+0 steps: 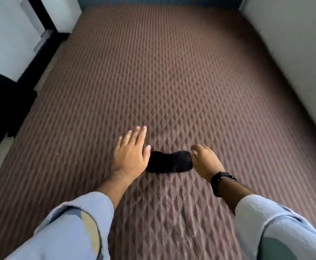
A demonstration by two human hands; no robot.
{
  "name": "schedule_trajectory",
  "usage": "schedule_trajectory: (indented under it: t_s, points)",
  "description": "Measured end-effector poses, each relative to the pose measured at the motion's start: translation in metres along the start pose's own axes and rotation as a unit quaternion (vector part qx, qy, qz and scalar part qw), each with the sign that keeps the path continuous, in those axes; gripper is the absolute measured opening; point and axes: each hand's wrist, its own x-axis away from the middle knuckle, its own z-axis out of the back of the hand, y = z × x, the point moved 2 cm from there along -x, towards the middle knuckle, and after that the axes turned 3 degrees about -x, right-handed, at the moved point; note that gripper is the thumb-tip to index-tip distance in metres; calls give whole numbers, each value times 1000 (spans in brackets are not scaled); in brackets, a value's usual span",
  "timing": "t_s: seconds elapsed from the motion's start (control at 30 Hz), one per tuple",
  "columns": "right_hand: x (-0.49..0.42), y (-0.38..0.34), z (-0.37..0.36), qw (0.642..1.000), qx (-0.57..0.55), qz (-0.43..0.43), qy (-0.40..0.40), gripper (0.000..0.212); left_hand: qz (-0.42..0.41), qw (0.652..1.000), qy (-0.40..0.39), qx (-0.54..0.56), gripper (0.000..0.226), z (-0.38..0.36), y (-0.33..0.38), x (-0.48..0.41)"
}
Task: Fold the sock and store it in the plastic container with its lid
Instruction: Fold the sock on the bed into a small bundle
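Lying flat on the quilted brown bedspread (172,81) is a small black sock (169,162); the left hand (131,152) rests spread at its left end; the right hand (206,160), fingers curled, touches its right end, grip unclear; a black wristband (220,182) circles that wrist.

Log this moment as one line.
stage: folding | sock: flat on quilt | left hand: open, at its left end | right hand: at right end | container: unseen

The sock (169,162) lies on the bed (172,81), close to its near edge. The left hand (131,152) rests at the sock's left end, the right hand (206,162) at its right end.
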Motion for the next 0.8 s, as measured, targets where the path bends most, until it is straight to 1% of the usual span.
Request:
schedule_trajectory:
  t_s: [0.1,0.13,0.2,0.27,0.33,0.37,0.4,0.43,0.47,0.53,0.57,0.63,0.7,0.73,0.8]
  points:
    - [-30,31,-51,995,-48,-69,-50,32,81,992,-96,29,61,-69,-11,-1]
    - [-40,38,-68,992,-58,-90,-71,35,139,978,-146,57,57,-92,-19,0]
    - [-62,45,-101,986,-89,-112,-87,44,238,939,-219,118,52,-131,-37,0]
    - [-85,52,-133,984,-110,-119,-78,45,289,917,-231,151,46,-162,-55,-2]
    - [-103,62,-160,979,-134,-128,-84,38,323,906,-209,177,34,-189,-68,-3]
    - [-109,66,-168,974,-159,-135,-91,36,327,903,-205,188,31,-198,-70,-5]
    - [-112,74,-177,967,-184,-145,-104,36,332,896,-212,203,33,-210,-69,-6]
    - [-114,84,-184,962,-194,-155,-115,37,346,883,-218,232,30,-224,-67,-7]
    - [-115,95,-190,960,-190,-161,-127,38,364,863,-222,270,25,-237,-64,-6]
    - [-117,114,-202,961,-141,-169,-166,32,394,828,-250,310,31,-263,-59,-1]
    - [-118,127,-211,963,-107,-170,-181,26,395,821,-264,318,33,-280,-57,4]
    - [-114,135,-215,965,-72,-159,-194,20,385,819,-275,325,36,-289,-58,11]
    - [-111,139,-221,969,-82,-143,-184,19,381,824,-252,335,41,-296,-64,17]
    - [-110,140,-224,971,-109,-130,-170,20,375,833,-230,335,42,-296,-67,19]
    - [-106,131,-225,978,-157,-88,-104,22,336,875,-157,311,32,-289,-70,19]
